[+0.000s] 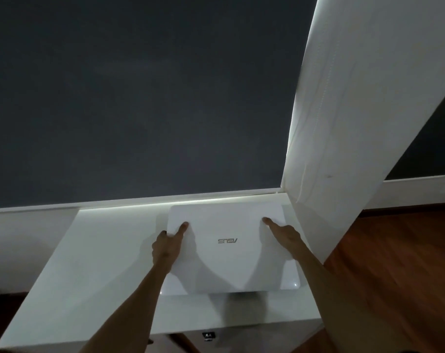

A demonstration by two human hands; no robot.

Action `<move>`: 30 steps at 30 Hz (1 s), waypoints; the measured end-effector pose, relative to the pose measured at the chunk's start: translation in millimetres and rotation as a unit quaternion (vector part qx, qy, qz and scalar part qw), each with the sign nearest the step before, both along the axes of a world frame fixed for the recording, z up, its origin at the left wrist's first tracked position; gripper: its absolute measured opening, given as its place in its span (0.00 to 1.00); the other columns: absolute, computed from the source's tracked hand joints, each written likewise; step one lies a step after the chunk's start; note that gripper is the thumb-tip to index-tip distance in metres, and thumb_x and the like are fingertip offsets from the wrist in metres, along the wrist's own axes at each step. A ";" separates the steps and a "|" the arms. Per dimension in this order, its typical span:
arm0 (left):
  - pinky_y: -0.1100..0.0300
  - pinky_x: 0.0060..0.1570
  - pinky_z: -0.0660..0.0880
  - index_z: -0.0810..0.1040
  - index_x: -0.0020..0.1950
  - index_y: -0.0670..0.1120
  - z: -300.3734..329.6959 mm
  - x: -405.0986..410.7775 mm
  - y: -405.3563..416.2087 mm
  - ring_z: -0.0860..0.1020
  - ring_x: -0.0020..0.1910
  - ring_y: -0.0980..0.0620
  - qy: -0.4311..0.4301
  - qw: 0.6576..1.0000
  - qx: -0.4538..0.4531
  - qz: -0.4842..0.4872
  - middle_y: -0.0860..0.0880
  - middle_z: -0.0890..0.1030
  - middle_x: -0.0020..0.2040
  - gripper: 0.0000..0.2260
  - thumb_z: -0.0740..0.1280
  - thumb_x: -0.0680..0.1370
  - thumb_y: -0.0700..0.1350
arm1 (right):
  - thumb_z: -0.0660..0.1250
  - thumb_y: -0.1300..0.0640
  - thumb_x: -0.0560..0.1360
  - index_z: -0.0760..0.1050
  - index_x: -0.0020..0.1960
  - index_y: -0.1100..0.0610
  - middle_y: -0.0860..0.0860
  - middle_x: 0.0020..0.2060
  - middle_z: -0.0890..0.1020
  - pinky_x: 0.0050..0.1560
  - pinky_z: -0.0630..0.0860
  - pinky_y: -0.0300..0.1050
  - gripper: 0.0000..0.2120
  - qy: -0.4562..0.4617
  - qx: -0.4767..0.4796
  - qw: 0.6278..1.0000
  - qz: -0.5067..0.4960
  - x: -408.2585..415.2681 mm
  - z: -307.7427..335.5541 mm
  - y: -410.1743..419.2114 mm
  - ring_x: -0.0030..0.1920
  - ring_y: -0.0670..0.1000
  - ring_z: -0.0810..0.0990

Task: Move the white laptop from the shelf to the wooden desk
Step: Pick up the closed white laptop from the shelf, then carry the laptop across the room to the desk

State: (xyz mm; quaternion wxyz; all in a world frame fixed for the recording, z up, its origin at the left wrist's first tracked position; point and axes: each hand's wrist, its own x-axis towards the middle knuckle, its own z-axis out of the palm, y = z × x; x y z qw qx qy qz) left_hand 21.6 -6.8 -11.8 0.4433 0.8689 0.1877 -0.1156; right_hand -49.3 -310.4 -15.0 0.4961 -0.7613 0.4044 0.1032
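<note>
A closed white laptop (226, 253) with a grey logo lies flat on the white shelf (96, 263), close to the right-hand wall. My left hand (168, 244) grips its left edge, thumb on the lid and fingers curled round the side. My right hand (283, 236) holds the right side, thumb resting on the lid, the fingers hidden past the edge. The wooden desk is not in view.
A dark grey blind (140, 98) hangs behind the shelf, with a white sill below it. A white wall column (343, 123) stands tight against the laptop's right side. Reddish wooden floor (394, 276) lies to the right and below.
</note>
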 end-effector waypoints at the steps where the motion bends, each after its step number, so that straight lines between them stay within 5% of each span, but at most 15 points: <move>1: 0.39 0.66 0.69 0.65 0.74 0.39 7.0 0.5 -1.8 0.72 0.67 0.34 -0.009 1.000 -0.007 -0.003 0.36 0.72 0.70 0.42 0.65 0.72 0.69 | 0.62 0.26 0.69 0.67 0.71 0.63 0.61 0.66 0.75 0.66 0.72 0.59 0.47 -0.010 -0.008 1.000 -0.003 -2.1 5.3 0.9 0.63 0.62 0.76; 6: 0.39 0.62 0.73 0.72 0.69 0.41 51.5 5.5 -22.3 0.75 0.62 0.34 -0.080 0.996 -0.044 -0.018 0.38 0.78 0.64 0.44 0.64 0.67 0.74 | 0.60 0.23 0.66 0.63 0.73 0.62 0.61 0.67 0.74 0.64 0.74 0.61 0.52 -0.103 -0.072 0.991 -0.054 -13.5 38.7 -2.4 0.63 0.64 0.76; 17: 0.49 0.51 0.74 0.78 0.59 0.39 148.1 8.5 -150.5 0.80 0.54 0.38 -0.210 0.958 -0.170 -0.094 0.42 0.82 0.54 0.32 0.67 0.72 0.66 | 0.60 0.25 0.69 0.69 0.62 0.57 0.55 0.53 0.80 0.51 0.79 0.54 0.39 -0.262 -0.199 0.923 -0.198 -64.1 145.1 -90.7 0.49 0.57 0.80; 22: 0.51 0.53 0.76 0.78 0.58 0.42 161.2 -34.6 -248.8 0.81 0.54 0.41 -0.216 0.930 -0.245 -0.171 0.43 0.83 0.55 0.34 0.68 0.68 0.69 | 0.59 0.24 0.69 0.70 0.62 0.56 0.56 0.53 0.80 0.54 0.79 0.57 0.39 -0.268 -0.240 0.892 -0.273 -145.0 165.8 -161.7 0.51 0.58 0.81; 30: 0.44 0.49 0.80 0.77 0.54 0.45 162.8 -153.9 -422.1 0.81 0.46 0.42 -0.219 0.890 -0.224 -0.331 0.44 0.83 0.50 0.32 0.66 0.69 0.72 | 0.60 0.27 0.71 0.70 0.67 0.58 0.57 0.59 0.80 0.56 0.74 0.55 0.40 -0.257 -0.269 0.827 -0.422 -328.6 170.6 -261.0 0.57 0.61 0.80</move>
